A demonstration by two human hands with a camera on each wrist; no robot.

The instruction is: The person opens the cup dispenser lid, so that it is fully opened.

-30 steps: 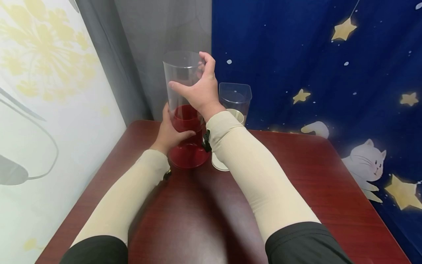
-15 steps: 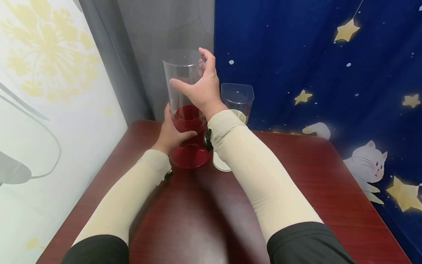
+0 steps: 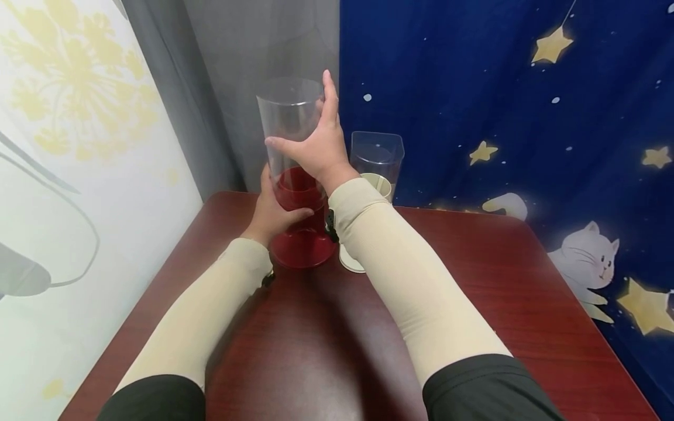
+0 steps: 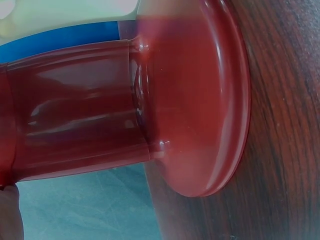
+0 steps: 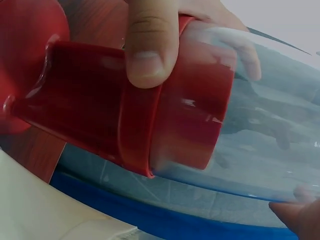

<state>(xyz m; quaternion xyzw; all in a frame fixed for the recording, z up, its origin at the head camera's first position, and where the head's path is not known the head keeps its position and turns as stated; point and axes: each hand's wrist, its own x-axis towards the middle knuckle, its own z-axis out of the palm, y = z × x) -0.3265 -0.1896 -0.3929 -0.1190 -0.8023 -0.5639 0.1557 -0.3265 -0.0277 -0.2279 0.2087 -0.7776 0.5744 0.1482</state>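
A clear plastic tube [image 3: 284, 120] stands upright in the collar of a red plastic stand [image 3: 302, 250] with a wide round foot on the table. My left hand [image 3: 271, 211] grips the stand around its collar, the thumb [image 5: 150, 62] across the front and the other fingers behind. Higher up, my right hand [image 3: 322, 147] holds the tube, its thumb across the near side and its index finger pointing up along the right side. The red insert shows through the tube's lower end in the right wrist view. In the left wrist view the stand's foot [image 4: 200, 110] lies against the tabletop.
Just right of the stand is a second clear container [image 3: 376, 152] on a white base [image 3: 351, 260], partly hidden by my right forearm. The dark red table [image 3: 453, 263] meets a grey curtain [image 3: 263, 41] and a blue starry curtain [image 3: 447, 88] at the back.
My right hand's index finger has straightened upward, and its thumb sits slightly lower and farther left on the tube. The left hand and the stand stay in place.
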